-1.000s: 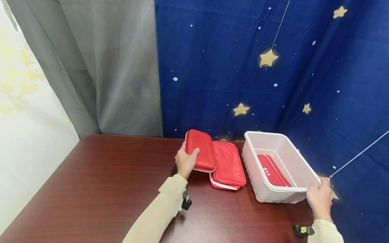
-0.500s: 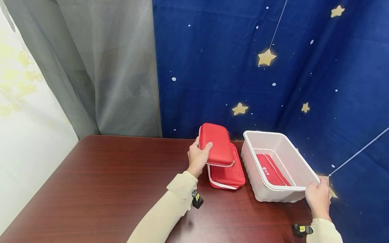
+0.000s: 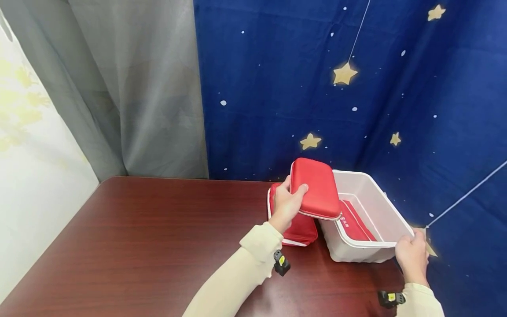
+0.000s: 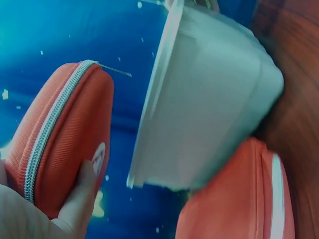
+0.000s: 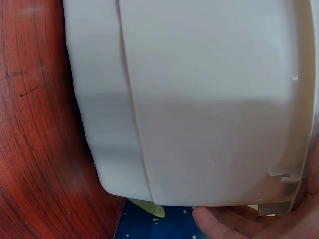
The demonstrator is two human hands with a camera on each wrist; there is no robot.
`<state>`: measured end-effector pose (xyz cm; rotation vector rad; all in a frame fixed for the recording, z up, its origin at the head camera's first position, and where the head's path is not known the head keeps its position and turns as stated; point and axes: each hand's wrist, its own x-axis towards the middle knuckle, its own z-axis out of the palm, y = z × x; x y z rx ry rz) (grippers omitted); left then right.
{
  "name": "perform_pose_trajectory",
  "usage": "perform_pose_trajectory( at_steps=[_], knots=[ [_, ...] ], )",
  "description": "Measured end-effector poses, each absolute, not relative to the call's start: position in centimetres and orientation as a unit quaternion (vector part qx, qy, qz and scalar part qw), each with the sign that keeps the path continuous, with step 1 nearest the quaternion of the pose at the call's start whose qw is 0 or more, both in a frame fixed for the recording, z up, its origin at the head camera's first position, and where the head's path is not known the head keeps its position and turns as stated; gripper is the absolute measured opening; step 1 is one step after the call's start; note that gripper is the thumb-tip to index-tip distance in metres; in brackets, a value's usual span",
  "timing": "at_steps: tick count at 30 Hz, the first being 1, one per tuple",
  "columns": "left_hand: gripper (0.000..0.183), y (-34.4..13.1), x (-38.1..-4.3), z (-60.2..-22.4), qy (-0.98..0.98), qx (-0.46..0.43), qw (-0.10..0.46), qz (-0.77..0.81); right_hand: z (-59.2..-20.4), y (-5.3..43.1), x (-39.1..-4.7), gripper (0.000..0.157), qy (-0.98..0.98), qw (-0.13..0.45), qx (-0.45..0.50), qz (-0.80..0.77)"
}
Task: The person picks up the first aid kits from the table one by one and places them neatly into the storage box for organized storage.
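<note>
Partly, a held red case (image 3: 318,190) hides the red pouch (image 3: 302,230) below

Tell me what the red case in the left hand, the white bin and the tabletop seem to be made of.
Red case: probably finely ribbed woven fabric over a stiff shell, as it holds its rounded form; the silvery zipper looks metal.
White bin: likely moulded plastic, from smooth walls with soft sheen.
Tabletop: glossy wood or wood-look laminate; dark grain shows.
</note>
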<state>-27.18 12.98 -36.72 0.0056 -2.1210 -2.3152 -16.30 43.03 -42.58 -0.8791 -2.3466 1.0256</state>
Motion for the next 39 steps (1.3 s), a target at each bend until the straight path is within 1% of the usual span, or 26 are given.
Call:
perform_pose_trajectory(
  at_steps=[16,22,27,35,39],
  knots=[
    [0.067,17.5,-25.1,-36.3,-0.707,0.003,-0.006,-0.707,-42.7,43.2,-16.2,0.052,-0.843,0.222,-0.316,0.374],
    [0.066,18.6,-24.7,-36.6,-0.708,-0.008,-0.012,-0.706,-42.9,43.4,-16.3,0.052,-0.845,0.221,-0.313,0.374],
    [0.062,19.2,-24.4,-36.8,-0.703,-0.012,-0.027,-0.71,-43.0,43.5,-16.4,0.052,-0.848,0.22,-0.308,0.371],
    [0.057,20.0,-24.1,-36.8,-0.702,-0.029,-0.027,-0.711,-43.0,43.5,-16.7,0.053,-0.847,0.22,-0.309,0.372],
    [0.061,20.4,-24.0,-37.0,-0.715,-0.035,-0.027,-0.698,-42.9,43.4,-16.6,0.052,-0.848,0.221,-0.308,0.37]
  ],
)
